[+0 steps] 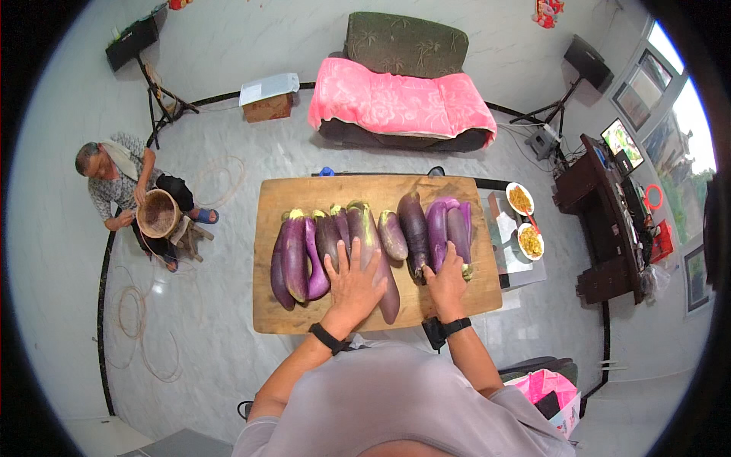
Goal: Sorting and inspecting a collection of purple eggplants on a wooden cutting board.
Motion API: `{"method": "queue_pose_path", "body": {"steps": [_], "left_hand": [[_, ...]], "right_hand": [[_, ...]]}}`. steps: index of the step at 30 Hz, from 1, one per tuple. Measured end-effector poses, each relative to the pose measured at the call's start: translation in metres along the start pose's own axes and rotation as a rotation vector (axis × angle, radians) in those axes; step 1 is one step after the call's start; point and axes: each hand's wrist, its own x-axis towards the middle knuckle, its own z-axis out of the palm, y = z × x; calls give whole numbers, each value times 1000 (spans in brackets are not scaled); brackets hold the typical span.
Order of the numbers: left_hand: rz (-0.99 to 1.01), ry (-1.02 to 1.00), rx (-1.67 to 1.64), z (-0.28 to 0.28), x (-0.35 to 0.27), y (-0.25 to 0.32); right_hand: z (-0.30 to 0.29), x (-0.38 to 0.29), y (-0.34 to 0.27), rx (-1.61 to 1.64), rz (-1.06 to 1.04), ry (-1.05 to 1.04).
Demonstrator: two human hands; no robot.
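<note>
A row of purple eggplants lies across the wooden board (342,321) in front of me. My left hand (355,285) rests palm down with fingers spread over a large eggplant with a pale-streaked top (362,220) and the dark eggplant (326,235) beside it. To the right, my right hand (447,285) touches the lower ends of a dark eggplant (412,223) and a brighter purple one (437,225). Its thumb and forefinger are apart; whether they grip is hidden. A short eggplant (392,235) lies between my hands. More eggplants (294,257) lie at the left.
Two bowls of food (519,199) (530,243) stand on a side surface right of the board. At the left, a seated person (117,183) works on a woven basket (157,213), with coiled strips (132,311) on the floor. Beyond the board stands a sofa with a pink cover (400,103).
</note>
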Motion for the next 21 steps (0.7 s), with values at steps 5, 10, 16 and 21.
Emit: {"method": "queue_pose_path", "body": {"steps": [5,10,16,21], "left_hand": [[-6,-38,-4,-4,3,2],[-36,-94,-8,-9,10,6],[320,135,-154,-37,46,26],[348,136,-402,-53,56,36]], "right_hand": [[11,10,12,119,86,-59],[5,17,14,709,-97,106],[-65,10,-14,1233,2,-587],[-59,13,12,1573,-37,-860]]}}
